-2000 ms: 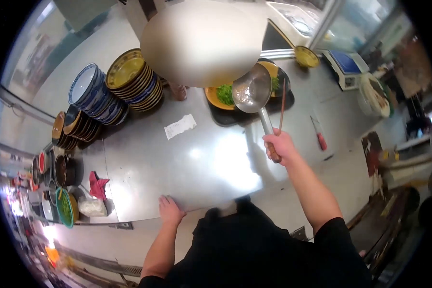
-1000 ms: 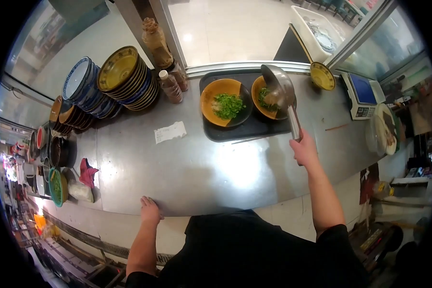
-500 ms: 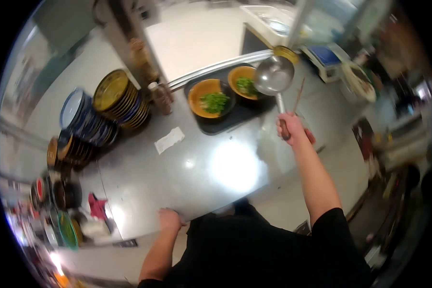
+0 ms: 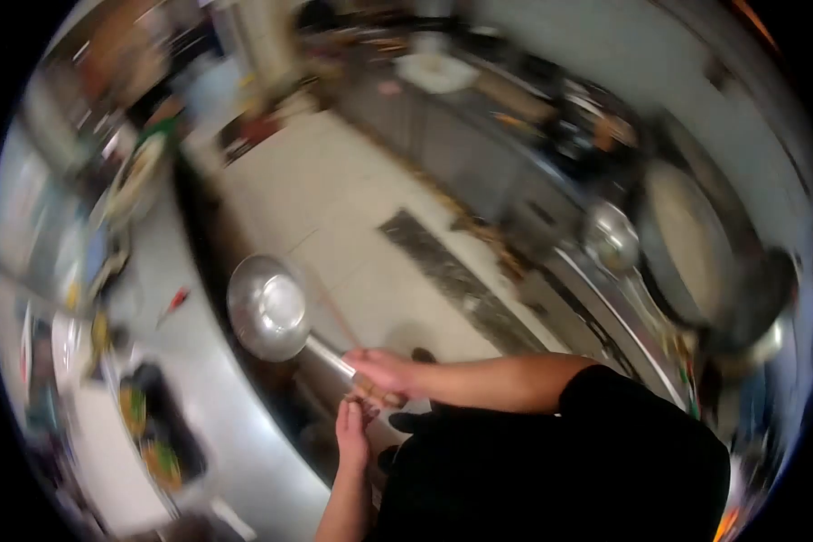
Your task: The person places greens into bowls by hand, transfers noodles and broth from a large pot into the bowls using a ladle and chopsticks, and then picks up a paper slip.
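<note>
A round metal ladle [image 4: 267, 308] hangs out over the gap between counter and floor, its bowl to the left. My right hand [image 4: 384, 372] is closed around its handle, near the brown wooden end. A thin reddish stick, seemingly a chopstick [image 4: 332, 309], runs up from the same hand beside the ladle. My left hand [image 4: 352, 438] is just below, its curled fingers against the handle end, slightly blurred. On the counter at lower left, a dark tray [image 4: 185, 443] carries two yellow bowls [image 4: 161, 465] with green food.
The metal counter [image 4: 230, 397] runs along my left, with a small red-handled object [image 4: 179, 296] on it. At right are a large wok [image 4: 686, 235] and another metal ladle [image 4: 611, 237] on the stove side. A dark floor strip [image 4: 452, 280] crosses the pale tiles [image 4: 334, 208].
My view has swung right, from the counter to the aisle and stove. The ladle has left the bowls and is now near my body. My left hand has come off the counter edge to its handle.
</note>
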A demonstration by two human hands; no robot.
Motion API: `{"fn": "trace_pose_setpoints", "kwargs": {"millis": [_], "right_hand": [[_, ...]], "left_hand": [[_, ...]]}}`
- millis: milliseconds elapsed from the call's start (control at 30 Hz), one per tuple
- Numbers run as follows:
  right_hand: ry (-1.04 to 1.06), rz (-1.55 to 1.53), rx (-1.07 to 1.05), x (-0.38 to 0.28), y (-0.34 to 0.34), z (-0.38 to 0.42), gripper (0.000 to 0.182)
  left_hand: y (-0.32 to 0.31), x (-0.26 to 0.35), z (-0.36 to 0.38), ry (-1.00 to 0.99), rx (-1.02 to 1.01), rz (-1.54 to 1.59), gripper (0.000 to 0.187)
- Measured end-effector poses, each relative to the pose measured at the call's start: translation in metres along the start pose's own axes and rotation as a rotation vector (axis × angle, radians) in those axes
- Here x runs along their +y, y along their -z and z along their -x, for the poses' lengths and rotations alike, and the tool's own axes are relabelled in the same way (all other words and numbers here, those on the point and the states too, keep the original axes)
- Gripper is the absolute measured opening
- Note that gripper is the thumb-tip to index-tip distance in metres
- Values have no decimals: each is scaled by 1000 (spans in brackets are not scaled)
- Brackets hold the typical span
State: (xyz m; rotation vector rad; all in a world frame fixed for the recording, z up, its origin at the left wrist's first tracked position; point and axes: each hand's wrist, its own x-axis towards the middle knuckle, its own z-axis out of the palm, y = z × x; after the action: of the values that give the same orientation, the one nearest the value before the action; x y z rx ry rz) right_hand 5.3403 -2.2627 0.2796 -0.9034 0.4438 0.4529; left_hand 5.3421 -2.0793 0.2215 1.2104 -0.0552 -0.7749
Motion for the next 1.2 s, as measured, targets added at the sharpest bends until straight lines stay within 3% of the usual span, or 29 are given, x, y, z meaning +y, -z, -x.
{"fn": "trace_pose_setpoints", "kwargs": {"millis": [133, 200, 233, 267, 333, 367, 400, 467, 500, 533, 567, 667, 733, 800, 833, 900, 933, 1000, 1100, 1200], "right_hand": [[343, -77, 159, 0, 94, 116, 36], [534, 68, 225, 22, 174, 127, 36], [634, 313, 290, 22, 206, 159, 36], [654, 288, 324, 15, 231, 202, 36], [288, 161, 519, -1, 282, 307, 37], [322, 222, 588, 4, 321, 347, 36], [608, 341, 759, 42, 383, 348, 33], [504, 321, 973, 51, 444, 458, 40], [377, 333, 1084, 57, 476, 506, 45], [450, 420, 1238, 81, 518, 539, 45], [390, 158, 1198, 89, 551, 583, 43], [568, 307, 1562, 142, 634, 673, 41], [578, 582, 1758, 138, 686, 733, 31], [251, 600, 1808, 109, 708, 782, 28], [253, 594, 1795, 97, 719, 796, 28], [-82, 910, 1734, 80, 742, 813, 29], [-83, 905, 1735, 73, 754, 815, 29], [-181, 1202, 1638, 52, 774, 807, 29], [-257, 1317, 1526, -5, 789, 783, 24], [-287, 1394, 1360, -57, 811, 740, 19]], "left_hand": [[-166, -10, -28, 10, -198, -252, 28], [-239, -43, -39, -122, -243, -247, 32], [-274, -57, -38, -148, -269, -229, 37], [-309, -60, -37, -30, -406, -187, 43], [-372, -100, -51, 10, -355, -175, 50], [-411, -111, -53, 95, -396, -76, 41], [-451, -129, -55, 157, -435, 4, 41], [-519, -159, -48, 458, -440, 130, 36], [-550, -177, -52, 475, -437, 114, 36], [-576, -192, -60, 599, -491, 222, 35], [-600, -205, -63, 722, -542, 333, 34], [-670, -232, -60, 685, -490, 118, 35], [-716, -238, -53, 623, -451, 75, 39], [-756, -239, -52, 529, -459, 10, 44], [-773, -238, -50, 516, -450, -54, 47], [-792, -240, -64, 512, -474, -89, 46], [-802, -241, -72, 510, -510, -116, 44], [-826, -246, -85, 506, -483, -165, 43], [-854, -251, -104, 475, -496, -197, 20], [-862, -254, -142, 482, -528, -191, 13]]}}
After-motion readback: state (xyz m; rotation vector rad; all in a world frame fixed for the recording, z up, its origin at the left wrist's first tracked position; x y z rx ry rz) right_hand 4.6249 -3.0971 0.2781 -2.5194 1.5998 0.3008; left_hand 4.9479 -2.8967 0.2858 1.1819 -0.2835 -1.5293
